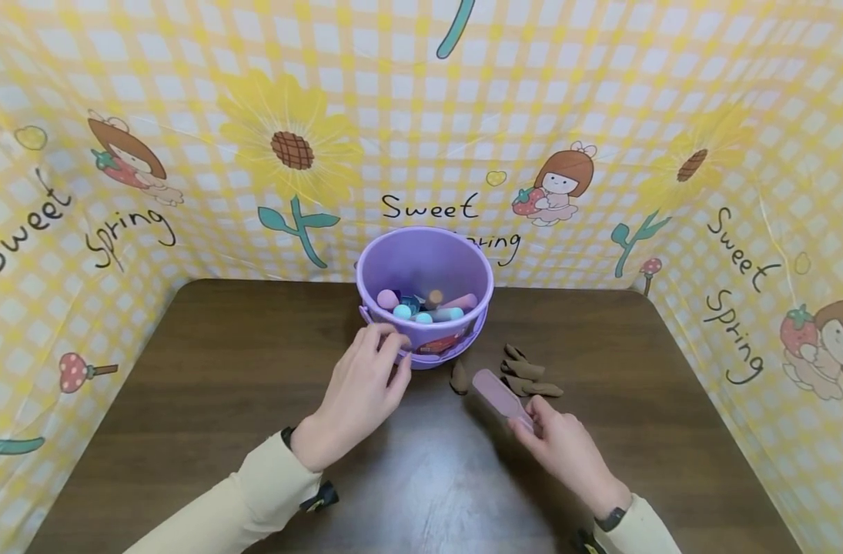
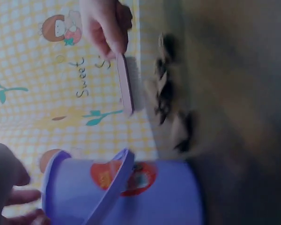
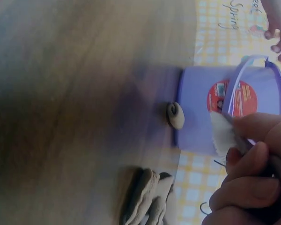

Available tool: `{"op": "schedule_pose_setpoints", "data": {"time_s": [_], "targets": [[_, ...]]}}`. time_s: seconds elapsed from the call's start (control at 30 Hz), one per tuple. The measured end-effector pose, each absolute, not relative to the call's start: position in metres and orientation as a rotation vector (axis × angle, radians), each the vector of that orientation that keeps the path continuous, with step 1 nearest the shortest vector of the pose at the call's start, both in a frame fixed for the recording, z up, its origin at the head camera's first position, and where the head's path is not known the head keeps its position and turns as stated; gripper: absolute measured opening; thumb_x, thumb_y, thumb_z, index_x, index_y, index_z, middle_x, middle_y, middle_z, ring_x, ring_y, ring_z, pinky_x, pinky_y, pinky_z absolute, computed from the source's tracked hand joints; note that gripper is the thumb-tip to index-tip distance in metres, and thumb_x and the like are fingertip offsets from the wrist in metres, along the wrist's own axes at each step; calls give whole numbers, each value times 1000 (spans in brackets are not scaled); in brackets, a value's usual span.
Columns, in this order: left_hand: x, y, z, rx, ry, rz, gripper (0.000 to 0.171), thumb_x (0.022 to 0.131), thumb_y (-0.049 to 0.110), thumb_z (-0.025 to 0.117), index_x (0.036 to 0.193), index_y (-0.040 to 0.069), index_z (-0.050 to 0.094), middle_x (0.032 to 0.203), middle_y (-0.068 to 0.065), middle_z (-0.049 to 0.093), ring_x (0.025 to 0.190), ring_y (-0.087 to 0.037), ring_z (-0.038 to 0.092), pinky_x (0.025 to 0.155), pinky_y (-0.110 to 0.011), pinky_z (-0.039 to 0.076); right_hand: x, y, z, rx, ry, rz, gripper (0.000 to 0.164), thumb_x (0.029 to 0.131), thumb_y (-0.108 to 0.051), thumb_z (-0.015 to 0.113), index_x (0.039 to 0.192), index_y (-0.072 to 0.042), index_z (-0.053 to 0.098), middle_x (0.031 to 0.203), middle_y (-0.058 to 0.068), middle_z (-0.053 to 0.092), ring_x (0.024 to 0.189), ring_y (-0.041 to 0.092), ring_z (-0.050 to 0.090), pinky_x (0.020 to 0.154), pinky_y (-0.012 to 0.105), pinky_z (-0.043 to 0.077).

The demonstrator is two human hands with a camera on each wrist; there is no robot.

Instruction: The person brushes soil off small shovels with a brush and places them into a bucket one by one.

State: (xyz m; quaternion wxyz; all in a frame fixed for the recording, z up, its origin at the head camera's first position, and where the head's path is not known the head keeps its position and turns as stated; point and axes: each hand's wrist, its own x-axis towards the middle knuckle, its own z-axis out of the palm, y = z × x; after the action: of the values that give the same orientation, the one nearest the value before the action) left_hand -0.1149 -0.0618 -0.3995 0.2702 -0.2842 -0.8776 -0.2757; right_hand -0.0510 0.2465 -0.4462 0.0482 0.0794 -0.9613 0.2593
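My right hand (image 1: 567,446) holds a mauve brush (image 1: 499,395) by its narrow end, thumb and fingers round it. White bristles show under its flat back in both wrist views. The brush is held over the table, close to several brown curled pieces (image 1: 523,372). One more brown piece (image 3: 176,116) lies by the foot of a purple bucket (image 1: 424,281). My left hand (image 1: 366,385) is at the bucket's near left rim, fingers loosely bent and apart, with nothing in them. Inside the bucket lie small pink and turquoise balls and tube-like things, partly hidden by the wall.
The bucket stands near the back edge of a dark wooden table (image 1: 206,369), its handle (image 2: 112,187) hanging down in front of a red label. A yellow checked cloth (image 1: 421,115) with flowers and printed figures covers the back and both sides.
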Motion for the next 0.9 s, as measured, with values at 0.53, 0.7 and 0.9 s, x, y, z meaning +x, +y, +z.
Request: {"op": "schedule_pose_setpoints", "data": {"time_s": [0.53, 0.7, 0.9], "targets": [[-89, -86, -441, -647, -2687, -571, 30, 92, 18, 78, 116, 2, 68, 116, -20, 60, 100, -36, 60, 74, -46, 51, -23, 223, -456, 89, -2990, 643, 37, 92, -28, 74, 68, -20, 47, 56, -9, 39, 50, 11, 39, 47, 31, 30], [-85, -93, -447, -626, -2726, -551, 33, 92, 19, 79, 117, 2, 67, 117, -20, 60, 101, -37, 60, 74, -46, 51, -17, 219, -460, 4, -3076, 654, 39, 94, -32, 72, 67, -20, 47, 56, -7, 41, 50, 13, 41, 46, 32, 30], [-81, -96, -454, -609, -2748, -566, 32, 93, 18, 78, 117, 1, 67, 117, -21, 60, 101, -37, 60, 73, -48, 50, -15, 217, -468, -18, -3103, 601, 37, 95, -29, 70, 66, -18, 48, 56, -3, 43, 49, 16, 42, 44, 36, 34]]}}
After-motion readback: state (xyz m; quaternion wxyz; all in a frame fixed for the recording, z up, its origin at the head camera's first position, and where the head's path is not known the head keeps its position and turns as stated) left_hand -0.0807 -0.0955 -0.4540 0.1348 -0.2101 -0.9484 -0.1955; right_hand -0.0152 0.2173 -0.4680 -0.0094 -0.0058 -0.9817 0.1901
